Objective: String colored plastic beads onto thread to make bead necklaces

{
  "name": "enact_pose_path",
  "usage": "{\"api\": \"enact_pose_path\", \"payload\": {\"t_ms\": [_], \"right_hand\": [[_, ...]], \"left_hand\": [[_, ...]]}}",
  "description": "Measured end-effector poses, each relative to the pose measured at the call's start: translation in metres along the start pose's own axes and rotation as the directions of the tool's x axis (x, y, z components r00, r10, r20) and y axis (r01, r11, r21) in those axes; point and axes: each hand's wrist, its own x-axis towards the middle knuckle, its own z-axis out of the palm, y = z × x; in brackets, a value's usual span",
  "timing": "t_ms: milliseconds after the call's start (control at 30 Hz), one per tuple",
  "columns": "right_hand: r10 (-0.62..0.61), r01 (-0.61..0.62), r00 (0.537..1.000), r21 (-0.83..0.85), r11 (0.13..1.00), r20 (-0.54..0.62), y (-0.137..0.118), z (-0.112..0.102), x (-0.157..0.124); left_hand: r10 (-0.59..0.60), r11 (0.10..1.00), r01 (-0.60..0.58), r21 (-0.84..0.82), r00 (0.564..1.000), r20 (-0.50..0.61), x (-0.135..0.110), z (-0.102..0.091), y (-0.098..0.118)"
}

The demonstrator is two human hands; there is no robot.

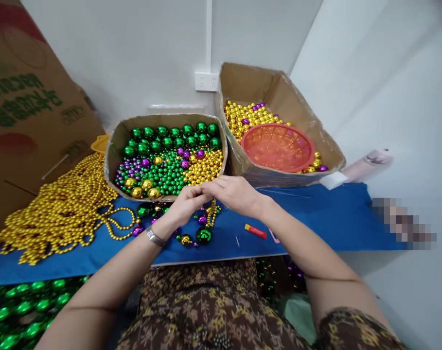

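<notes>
My left hand point(189, 200) and my right hand point(237, 193) meet at the fingertips over the near edge of a bead-filled box point(110, 163). Both are closed in a pinch; whatever lies between the fingers is hidden or too small to name. Just below them on the blue cloth lies a bead strand with a large green bead point(203, 235), a gold bead point(186, 240) and purple beads point(202, 219). Part of this strand is behind my hands and left wrist. The box holds green, purple and gold beads in separate groups.
Gold bead strings point(63, 204) are heaped at left beside a tall carton point(27, 97). A second box point(253, 80) holds gold beads and a red basket point(279, 167). A red-and-yellow tube point(256, 231) lies on the blue cloth point(337, 218). Green beads point(24, 306) hang below the table.
</notes>
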Motion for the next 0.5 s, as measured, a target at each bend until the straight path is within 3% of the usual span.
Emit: {"api": "enact_pose_path", "payload": {"t_ms": [167, 267, 333, 400, 500], "right_hand": [[0.057, -0.056, 0.998, 0.108, 0.993, -0.009, 0.014, 0.012, -0.004], [0.198, -0.203, 0.979, 0.174, 0.963, 0.050, 0.025, 0.010, -0.017], [0.287, -0.313, 0.949, 0.344, 0.885, 0.127, 0.032, 0.007, -0.031], [0.347, -0.374, 0.921, 0.646, 0.665, 0.176, 0.033, 0.007, -0.042], [0.468, -0.256, 0.873, 0.947, 0.193, 0.141, 0.023, 0.012, -0.047]], "left_hand": [[-0.067, 0.995, 0.062, 0.082, 0.996, 0.060, -0.003, -0.003, 0.007], [-0.059, 0.981, 0.054, 0.188, 0.998, 0.021, -0.002, -0.006, 0.013], [-0.029, 0.965, 0.028, 0.262, 1.000, -0.002, -0.002, -0.009, 0.017], [0.008, 0.941, -0.005, 0.339, 1.000, -0.009, -0.002, -0.012, 0.020], [0.047, 0.907, -0.051, 0.418, 0.999, 0.019, -0.001, -0.013, 0.020]]}}
